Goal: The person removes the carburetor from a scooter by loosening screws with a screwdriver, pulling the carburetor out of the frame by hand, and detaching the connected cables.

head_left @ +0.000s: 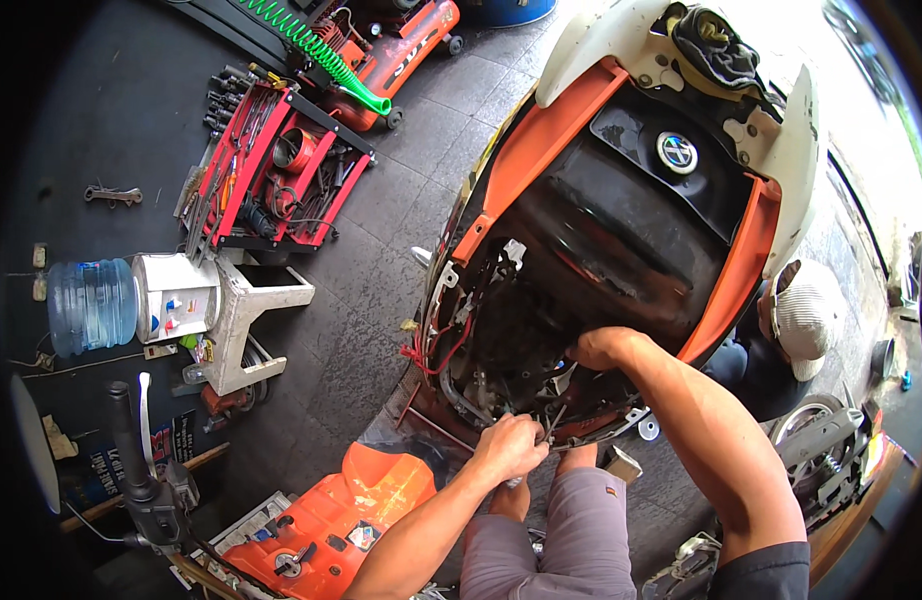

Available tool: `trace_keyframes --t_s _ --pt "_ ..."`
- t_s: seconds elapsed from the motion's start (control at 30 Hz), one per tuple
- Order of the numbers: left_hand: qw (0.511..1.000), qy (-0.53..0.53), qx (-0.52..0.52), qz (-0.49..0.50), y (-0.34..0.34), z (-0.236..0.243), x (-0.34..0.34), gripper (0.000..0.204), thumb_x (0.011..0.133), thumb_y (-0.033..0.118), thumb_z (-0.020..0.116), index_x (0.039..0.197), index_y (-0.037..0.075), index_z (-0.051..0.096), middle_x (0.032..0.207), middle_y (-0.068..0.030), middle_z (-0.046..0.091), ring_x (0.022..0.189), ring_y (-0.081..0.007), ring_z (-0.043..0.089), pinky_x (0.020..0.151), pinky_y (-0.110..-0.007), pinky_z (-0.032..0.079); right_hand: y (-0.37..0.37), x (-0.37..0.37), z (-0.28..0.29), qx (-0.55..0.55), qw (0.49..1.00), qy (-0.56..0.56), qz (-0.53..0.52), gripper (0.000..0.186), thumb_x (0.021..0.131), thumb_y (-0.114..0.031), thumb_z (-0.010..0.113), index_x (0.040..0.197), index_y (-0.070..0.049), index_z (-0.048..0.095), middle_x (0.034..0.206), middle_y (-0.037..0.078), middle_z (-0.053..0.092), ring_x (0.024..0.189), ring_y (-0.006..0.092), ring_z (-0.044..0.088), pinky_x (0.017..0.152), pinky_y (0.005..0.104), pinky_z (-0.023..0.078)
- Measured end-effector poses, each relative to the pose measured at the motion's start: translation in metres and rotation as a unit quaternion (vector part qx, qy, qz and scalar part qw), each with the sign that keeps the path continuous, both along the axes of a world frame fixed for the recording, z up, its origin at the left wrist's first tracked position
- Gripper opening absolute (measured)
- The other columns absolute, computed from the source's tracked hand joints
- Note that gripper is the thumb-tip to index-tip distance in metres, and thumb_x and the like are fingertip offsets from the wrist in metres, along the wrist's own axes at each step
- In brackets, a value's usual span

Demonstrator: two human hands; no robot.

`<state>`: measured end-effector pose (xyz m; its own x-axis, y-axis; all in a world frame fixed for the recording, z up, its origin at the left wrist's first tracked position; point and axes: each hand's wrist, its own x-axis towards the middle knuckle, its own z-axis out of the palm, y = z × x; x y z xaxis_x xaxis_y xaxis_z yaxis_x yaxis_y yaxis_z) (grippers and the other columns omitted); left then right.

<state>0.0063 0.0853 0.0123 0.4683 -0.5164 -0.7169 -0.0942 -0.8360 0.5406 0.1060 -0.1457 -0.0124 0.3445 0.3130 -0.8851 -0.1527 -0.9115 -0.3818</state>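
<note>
A scooter body (pixel 741 215) with orange inner panels and white outer trim is in front of me, its dark underside exposed with a metal frame, red wires (pixel 421 350) and bolts. My left hand (pixel 511 446) is closed at the lower edge of that open cavity, among thin metal parts and wires; what it grips is too small to name. My right hand (pixel 606 348) reaches into the dark cavity below the black molded panel (pixel 616 235), fingertips hidden. An orange plastic tank-like panel (pixel 321 530) lies below my left forearm.
A red tool cart (pixel 291 180), an orange compressor (pixel 401 70) with green hose, and a water dispenser (pixel 176 297) stand at the left. A handlebar (pixel 141 470) is lower left. A person in a cap (pixel 806 315) crouches at the right, near a wheel (pixel 811 445).
</note>
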Motion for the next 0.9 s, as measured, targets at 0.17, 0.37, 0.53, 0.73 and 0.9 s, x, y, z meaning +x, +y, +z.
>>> trace_keyframes --t_s 0.17,0.37,0.53,0.73,0.9 --pt "1.0 0.001 0.009 0.027 0.002 0.0 0.003 0.031 0.078 0.028 0.068 0.091 0.001 0.075 0.103 -0.0167 0.072 0.104 -0.0379 0.067 0.09 -0.047 0.054 -0.005 0.015 0.023 0.017 0.99 0.126 -0.067 0.053 0.099 -0.042 0.052 0.119 0.003 0.072 0.119 0.022 0.072 0.111 0.0354 0.068 0.097 0.0444 0.051" --pt "1.0 -0.02 0.004 0.019 0.003 -0.007 -0.002 0.032 0.076 0.03 0.069 0.09 0.002 0.075 0.102 -0.0172 0.073 0.102 -0.0379 0.068 0.088 -0.048 0.055 0.003 -0.003 -0.014 -0.003 1.0 -0.003 -0.01 0.065 0.107 -0.053 0.035 0.12 -0.001 0.072 0.124 0.021 0.07 0.122 0.0381 0.062 0.107 0.0457 0.044" --pt "1.0 -0.025 -0.005 0.007 0.006 -0.004 -0.004 0.029 0.078 0.03 0.067 0.089 0.003 0.075 0.102 -0.0157 0.071 0.102 -0.0387 0.067 0.088 -0.049 0.056 0.004 0.014 0.011 -0.014 0.996 0.084 -0.024 0.053 0.099 -0.045 0.051 0.123 -0.002 0.072 0.126 0.021 0.069 0.122 0.0357 0.063 0.107 0.0441 0.046" --pt "1.0 -0.028 -0.002 0.002 0.001 -0.004 0.001 0.03 0.078 0.03 0.067 0.089 0.003 0.075 0.1 -0.0158 0.072 0.101 -0.0387 0.067 0.088 -0.049 0.056 -0.003 0.006 0.004 0.053 0.986 0.115 -0.111 0.054 0.098 -0.044 0.057 0.125 0.0 0.07 0.132 0.025 0.065 0.126 0.0345 0.061 0.108 0.0437 0.046" --pt "0.999 -0.036 -0.008 -0.001 0.003 -0.003 -0.003 0.03 0.077 0.03 0.068 0.087 0.003 0.075 0.101 -0.0161 0.072 0.102 -0.0388 0.067 0.087 -0.049 0.056 0.001 0.005 0.009 0.004 1.0 0.012 -0.007 0.05 0.103 -0.04 0.049 0.125 0.0 0.069 0.135 0.02 0.064 0.129 0.0351 0.059 0.108 0.0448 0.046"
